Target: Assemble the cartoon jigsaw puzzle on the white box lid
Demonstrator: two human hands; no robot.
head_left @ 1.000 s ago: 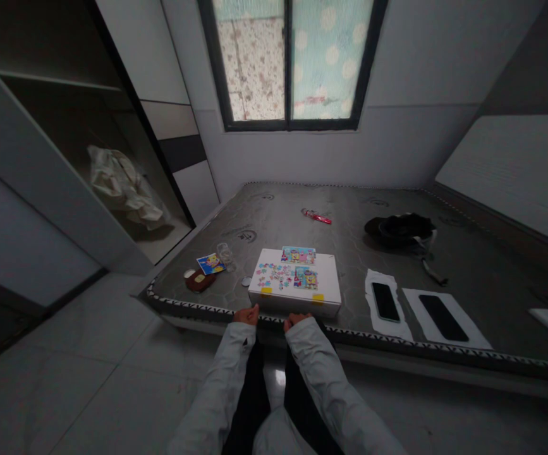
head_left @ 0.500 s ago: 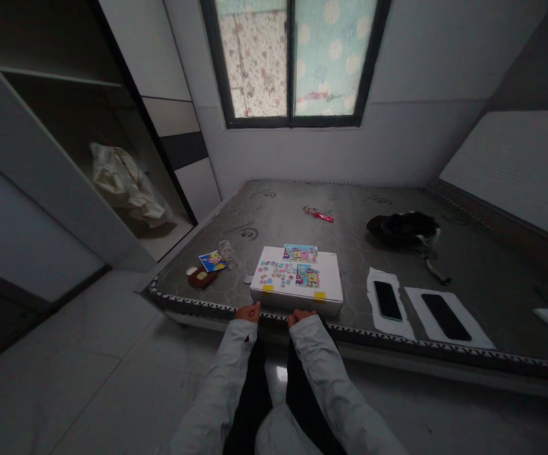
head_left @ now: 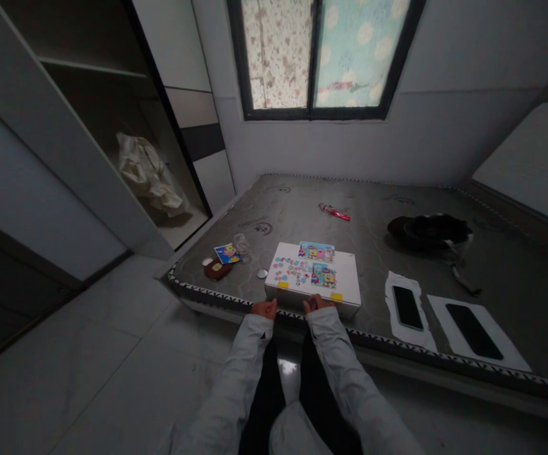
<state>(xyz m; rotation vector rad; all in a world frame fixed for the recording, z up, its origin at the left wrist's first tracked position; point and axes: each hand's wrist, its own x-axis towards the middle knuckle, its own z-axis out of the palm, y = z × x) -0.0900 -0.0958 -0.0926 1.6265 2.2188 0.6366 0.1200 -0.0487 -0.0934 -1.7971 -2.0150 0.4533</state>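
A white box [head_left: 289, 288] lies flat near the bed's front edge. On its top are loose jigsaw puzzle pieces [head_left: 287, 268], a cartoon picture card [head_left: 316, 251] at the back and a partly assembled cartoon puzzle [head_left: 323, 276]. Two yellow tabs mark its front edge. My left hand [head_left: 265, 309] rests at the bed edge by the box's front left corner, fingers curled closed. My right hand [head_left: 319, 304] is at the middle of the box's front side, fingers bent inward and closed. Whether either hand holds a small thing cannot be made out.
Left of the box lie a round silver lid [head_left: 261, 273], a brown case [head_left: 217, 270], a cartoon card [head_left: 227, 253] and clear plastic [head_left: 242, 246]. A red item [head_left: 339, 214] lies behind. At right are a phone [head_left: 407, 308], a dark slab [head_left: 473, 330] and a dark cap [head_left: 429, 231].
The camera view has turned, so the scene sits farther right. My right hand has moved up against the box's front side. My left hand stays near the bed edge, and the box contents look the same.
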